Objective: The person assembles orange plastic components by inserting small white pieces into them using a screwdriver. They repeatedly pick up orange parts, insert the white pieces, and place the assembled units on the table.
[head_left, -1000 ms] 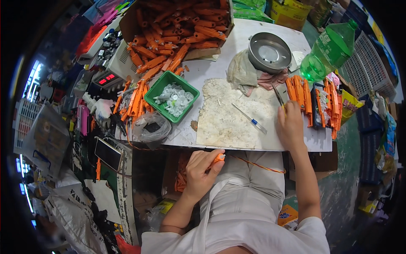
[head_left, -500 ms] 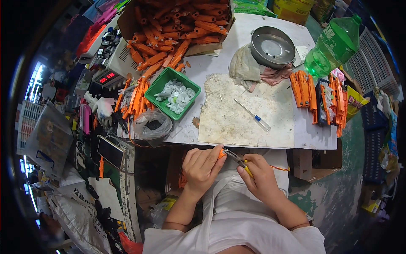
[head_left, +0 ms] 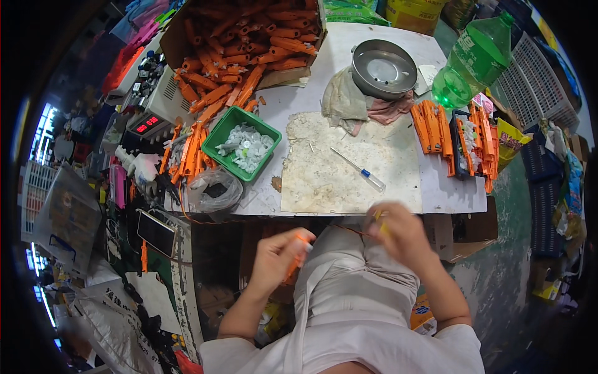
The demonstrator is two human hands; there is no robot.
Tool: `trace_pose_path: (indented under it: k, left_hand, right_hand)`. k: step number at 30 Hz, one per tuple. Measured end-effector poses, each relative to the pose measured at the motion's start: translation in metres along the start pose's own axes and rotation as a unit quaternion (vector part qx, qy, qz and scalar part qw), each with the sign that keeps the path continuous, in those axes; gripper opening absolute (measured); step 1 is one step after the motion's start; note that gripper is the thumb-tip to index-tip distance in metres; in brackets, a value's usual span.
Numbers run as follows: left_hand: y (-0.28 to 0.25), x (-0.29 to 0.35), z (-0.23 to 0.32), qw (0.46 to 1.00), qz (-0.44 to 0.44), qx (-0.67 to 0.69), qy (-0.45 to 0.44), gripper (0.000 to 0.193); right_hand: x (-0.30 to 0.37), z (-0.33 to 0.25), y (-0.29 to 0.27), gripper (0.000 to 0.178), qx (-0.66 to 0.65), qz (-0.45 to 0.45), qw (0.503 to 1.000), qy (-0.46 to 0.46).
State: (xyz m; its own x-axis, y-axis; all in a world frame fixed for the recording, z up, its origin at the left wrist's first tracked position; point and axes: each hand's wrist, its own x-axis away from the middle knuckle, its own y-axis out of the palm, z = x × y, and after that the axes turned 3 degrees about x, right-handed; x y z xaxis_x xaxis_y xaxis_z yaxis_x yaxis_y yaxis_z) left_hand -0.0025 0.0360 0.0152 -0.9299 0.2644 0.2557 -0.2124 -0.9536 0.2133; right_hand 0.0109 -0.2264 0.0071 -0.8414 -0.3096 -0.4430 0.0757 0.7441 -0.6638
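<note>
So from my end on the head cam, the orange piece (head_left: 302,239) is pinched between the thumb and fingers of my left hand (head_left: 274,258), with a white bit poking out on the right side of the fingertips. The grip's narrow, closed right on it. My right hand (head_left: 402,235) is smeared with motion blur, but it's curled around the yellow-handled tool (head_left: 384,229). I can't make out the tool's tip or tell how far its jaws are spread.

As for room, both hands are over the lap, just on the near side of the table (head_left: 451,201) edge. There's a decent gap between them, with a thin wire (head_left: 354,231) running through that area. Up top, the worn board (head_left: 321,198) sits near the front edge with a blue-collared screwdriver (head_left: 360,170) lying diagonally across it. The green bin (head_left: 215,144) is off to the left and the stack of orange parts (head_left: 431,129) is to the right, so the board's middle is mostly open.

Compared with half a second ago, the tool's nose was right up against the piece; now the hands are apart, and the piece is still in the left one.
</note>
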Motion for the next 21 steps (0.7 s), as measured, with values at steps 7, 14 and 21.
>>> trace_pose_path:
  k: [7, 14, 21]
  left_hand:
    - [-0.028, -0.015, -0.024, 0.837, -0.002, 0.547, -0.006, 0.038]
    - [-0.011, 0.007, -0.014, 0.851, -0.037, 0.519, -0.061, 0.073]
    - [0.021, -0.012, -0.009, 0.909, -0.092, 0.393, -0.103, 0.082]
  right_hand:
    - [-0.026, 0.048, -0.013, 0.02, 0.203, 0.184, 0.959, 0.068]
    - [0.137, 0.068, 0.001, 0.047, -0.108, 0.287, 0.887, 0.346]
    - [0.238, 0.136, 0.057, 0.059, -0.215, 0.225, 0.713, 0.628]
